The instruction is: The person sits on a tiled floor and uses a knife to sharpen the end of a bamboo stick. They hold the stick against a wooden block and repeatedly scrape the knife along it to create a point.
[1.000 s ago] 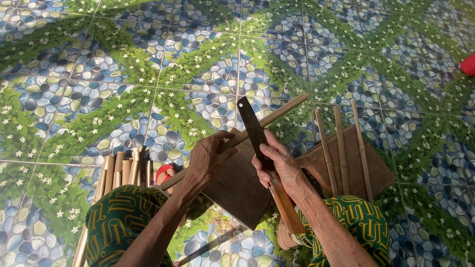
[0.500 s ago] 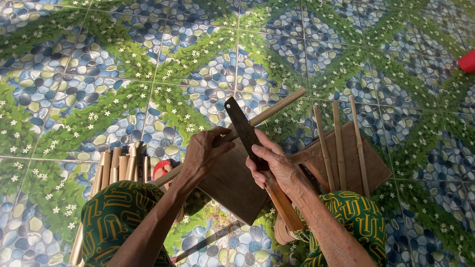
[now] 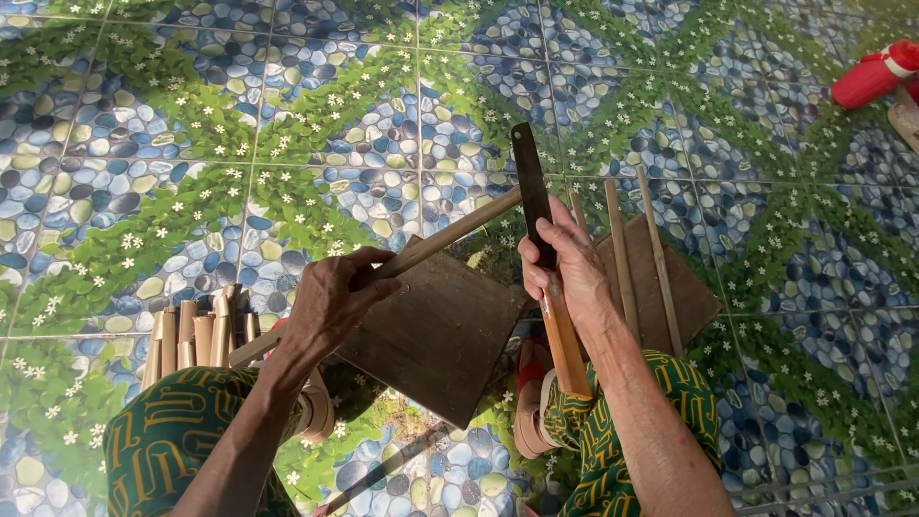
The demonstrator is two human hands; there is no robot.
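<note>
Gripping a long bamboo strip point(image 3: 450, 235), the left hand point(image 3: 330, 306) is curled closed around its middle portion; the strip runs diagonally from lower left near the knee up to the right, where its far end meets the blade. Right hand point(image 3: 565, 273) closed around a knife point(image 3: 541, 258), fingers wrapped at the junction of the dark flat blade and the pale wooden handle; blade points up and away from the person, handle trails down toward the right knee. Blade stands roughly upright in view, crossing the strip's upper end; whether the edge is touching the strip or just beside it cannot be told. Under both hands lies a dark brown wooden board point(image 3: 440, 335), tilted, one corner pointing toward the person. A second brown board point(image 3: 689, 297) lies just to the right, with three thin bamboo sticks point(image 3: 659, 258) resting on it lengthwise, near-parallel, apart from the knife. At the lower left, beside the left forearm, a bundle of short bamboo pieces point(image 3: 196, 335) stands or leans together. Both knees are covered in green patterned cloth point(image 3: 172, 440). Floor is tile point(image 3: 191, 144) printed with blue pebbles and green leaves. A red bottle point(image 3: 876, 77) lies at the upper right, well apart from the work.
</note>
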